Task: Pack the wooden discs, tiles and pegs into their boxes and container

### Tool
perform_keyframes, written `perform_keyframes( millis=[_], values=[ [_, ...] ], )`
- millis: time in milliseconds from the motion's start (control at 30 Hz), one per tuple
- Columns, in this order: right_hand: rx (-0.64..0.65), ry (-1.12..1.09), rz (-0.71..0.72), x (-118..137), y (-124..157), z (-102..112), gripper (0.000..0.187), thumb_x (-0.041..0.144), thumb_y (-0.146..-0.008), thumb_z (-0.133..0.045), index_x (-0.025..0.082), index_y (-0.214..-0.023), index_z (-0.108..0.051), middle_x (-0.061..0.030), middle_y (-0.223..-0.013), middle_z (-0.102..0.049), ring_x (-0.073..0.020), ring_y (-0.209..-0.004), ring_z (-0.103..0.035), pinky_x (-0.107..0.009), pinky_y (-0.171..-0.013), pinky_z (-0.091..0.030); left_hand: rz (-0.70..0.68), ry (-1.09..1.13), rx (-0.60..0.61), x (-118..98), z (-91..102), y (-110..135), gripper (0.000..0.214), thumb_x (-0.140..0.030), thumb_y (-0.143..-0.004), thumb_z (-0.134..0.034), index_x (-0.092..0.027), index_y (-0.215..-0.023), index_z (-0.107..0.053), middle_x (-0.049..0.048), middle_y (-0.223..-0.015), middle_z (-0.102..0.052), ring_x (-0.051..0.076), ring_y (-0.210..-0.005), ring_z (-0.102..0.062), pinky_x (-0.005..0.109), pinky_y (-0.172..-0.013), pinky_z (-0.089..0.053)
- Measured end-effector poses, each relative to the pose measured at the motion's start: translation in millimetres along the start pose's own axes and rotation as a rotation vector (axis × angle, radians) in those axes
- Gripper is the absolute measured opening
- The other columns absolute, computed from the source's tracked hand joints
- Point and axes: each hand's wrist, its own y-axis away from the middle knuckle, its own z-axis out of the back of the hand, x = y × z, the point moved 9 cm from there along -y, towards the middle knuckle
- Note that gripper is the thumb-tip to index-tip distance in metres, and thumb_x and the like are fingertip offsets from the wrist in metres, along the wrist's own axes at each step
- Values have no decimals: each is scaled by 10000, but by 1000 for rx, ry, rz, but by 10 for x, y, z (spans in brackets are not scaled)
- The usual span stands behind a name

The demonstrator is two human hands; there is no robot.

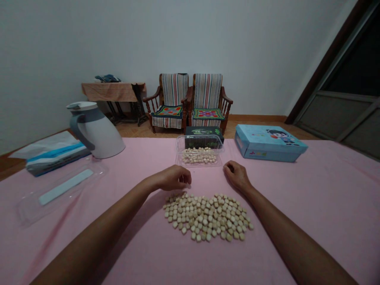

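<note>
A spread of small pale wooden cubes (204, 215) with rounded edges lies on the pink cloth in front of me. My left hand (175, 177) hovers at the far left edge of these cubes, fingers curled downward and drawn together; whatever is between the fingertips is hidden. Resting on the cloth beyond the pile's right side, my right hand (236, 176) is loosely curled into a fist, and I see nothing in it. Between and beyond both hands stands a clear plastic container (221, 161) holding more of the same cubes.
Behind the container sits a black box (204, 130). A light blue box (267, 142) stands to the right. At left are a white and grey jug (102, 132), a tissue pack (59, 156) and a clear plastic lid (29, 209). Two armchairs (208, 91) stand beyond the table (326, 190).
</note>
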Motion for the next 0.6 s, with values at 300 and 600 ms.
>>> perform_keyframes(
  millis=[300,600],
  values=[
    [-3,8,6,10,0,13,165,252,-768,-451,180,-672,-565,-13,-642,-582,-139,-605,-508,-244,-587,-363,34,-183,138,0,-305,75,323,-44,-576,-523,-161,-815,-707,9,-723,-641,108,-601,-547,177,-531,-386],
    [5,0,-7,11,-1,4,172,252,-780,-450,175,-681,-567,-13,-646,-579,-138,-606,-506,-245,-589,-361,33,-123,-560,25,631,-69,235,-50,-641,-516,-134,-818,-647,12,-723,-611,111,-636,-556,202,-606,-429]
  ],
)
